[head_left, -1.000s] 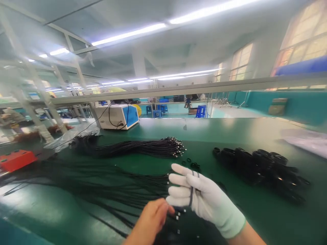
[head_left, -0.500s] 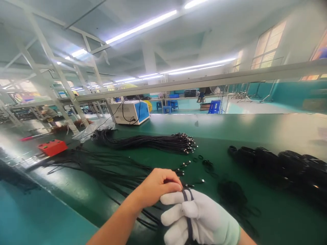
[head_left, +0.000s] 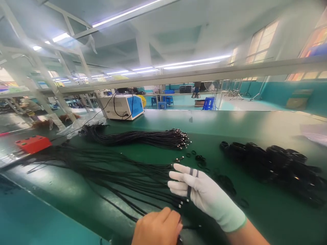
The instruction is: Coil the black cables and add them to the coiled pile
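Observation:
My right hand (head_left: 195,183) wears a white glove with a pale green cuff. Its fingers are stretched out and apart, with the thumb lying across them. Narrow black bands (head_left: 188,191) loop around the gloved fingers. At the bottom edge, my left hand (head_left: 158,227), bare, is closed on a black cable (head_left: 181,240), mostly hidden by the fingers. Loose black cables (head_left: 133,183) with small metal plugs spread over the green table (head_left: 68,190) left of the glove. Behind them lies a thick bundle of black cables (head_left: 138,137), plug ends to the right.
Coiled black cables (head_left: 270,161) are heaped at the right. Small black bands (head_left: 200,158) lie near the bundle's plug ends. A white and blue machine (head_left: 124,106) stands at the back, a red box (head_left: 33,144) at the left. A rail (head_left: 178,78) crosses above the table.
My left hand has left the bands on the glove and moved down, closing near the table's front. My right hand's fingers have straightened. The view has shifted slightly right.

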`<action>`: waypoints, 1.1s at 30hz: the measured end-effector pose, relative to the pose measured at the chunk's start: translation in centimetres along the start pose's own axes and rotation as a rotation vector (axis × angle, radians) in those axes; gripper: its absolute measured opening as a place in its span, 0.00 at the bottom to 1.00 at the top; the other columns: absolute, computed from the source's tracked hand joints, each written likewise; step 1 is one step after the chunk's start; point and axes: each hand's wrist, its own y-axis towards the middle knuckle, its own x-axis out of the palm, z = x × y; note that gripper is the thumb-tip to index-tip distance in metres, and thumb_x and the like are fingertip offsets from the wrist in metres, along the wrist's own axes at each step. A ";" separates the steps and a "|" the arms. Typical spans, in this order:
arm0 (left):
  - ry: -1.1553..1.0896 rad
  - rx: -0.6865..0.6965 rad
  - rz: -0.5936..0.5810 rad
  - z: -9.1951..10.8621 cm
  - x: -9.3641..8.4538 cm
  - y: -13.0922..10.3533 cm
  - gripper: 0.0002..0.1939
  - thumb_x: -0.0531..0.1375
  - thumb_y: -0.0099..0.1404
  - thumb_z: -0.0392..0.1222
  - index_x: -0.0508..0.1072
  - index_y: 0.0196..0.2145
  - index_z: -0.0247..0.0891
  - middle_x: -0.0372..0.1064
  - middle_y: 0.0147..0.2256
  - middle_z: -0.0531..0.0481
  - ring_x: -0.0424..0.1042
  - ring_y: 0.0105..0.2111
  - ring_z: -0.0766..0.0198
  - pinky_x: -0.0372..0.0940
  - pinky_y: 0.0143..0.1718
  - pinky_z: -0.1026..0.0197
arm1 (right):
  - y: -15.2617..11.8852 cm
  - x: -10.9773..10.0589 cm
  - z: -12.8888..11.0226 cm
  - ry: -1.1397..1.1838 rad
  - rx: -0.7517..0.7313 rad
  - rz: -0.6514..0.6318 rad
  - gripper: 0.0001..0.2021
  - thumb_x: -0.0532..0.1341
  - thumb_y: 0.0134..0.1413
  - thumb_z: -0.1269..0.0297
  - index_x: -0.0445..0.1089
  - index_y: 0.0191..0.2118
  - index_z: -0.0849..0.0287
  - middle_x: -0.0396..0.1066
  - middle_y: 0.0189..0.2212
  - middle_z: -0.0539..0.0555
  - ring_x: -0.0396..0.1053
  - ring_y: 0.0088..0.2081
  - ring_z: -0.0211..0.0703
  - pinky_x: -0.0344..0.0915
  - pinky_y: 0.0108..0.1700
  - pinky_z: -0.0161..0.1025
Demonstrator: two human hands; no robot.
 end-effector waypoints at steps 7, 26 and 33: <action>-0.533 -0.018 -0.140 -2.2 -5.6 5.9 0.03 0.61 0.56 0.38 0.76 0.29 0.41 0.69 0.29 0.55 0.67 0.29 0.68 0.59 0.29 0.69 | -1.4 0.6 3.0 0.180 0.394 -0.453 0.18 0.68 0.43 0.62 0.63 0.37 0.65 0.60 0.25 0.49 0.62 0.26 0.34 0.58 0.33 0.37; -0.309 -0.183 -0.151 0.4 0.9 -1.5 0.13 0.47 0.65 0.38 0.71 0.37 0.46 0.74 0.33 0.52 0.72 0.30 0.61 0.58 0.27 0.65 | 0.1 -0.8 1.3 0.090 -0.003 0.079 0.22 0.63 0.52 0.67 0.61 0.52 0.65 0.68 0.47 0.65 0.70 0.44 0.53 0.58 0.53 0.55; -0.231 -0.042 0.048 -0.7 -3.8 2.5 0.04 0.59 0.59 0.39 0.73 0.28 0.42 0.69 0.26 0.55 0.66 0.27 0.65 0.55 0.28 0.64 | -1.6 -0.7 3.1 0.084 0.336 -0.308 0.14 0.65 0.48 0.69 0.66 0.40 0.68 0.65 0.32 0.56 0.65 0.31 0.38 0.60 0.40 0.41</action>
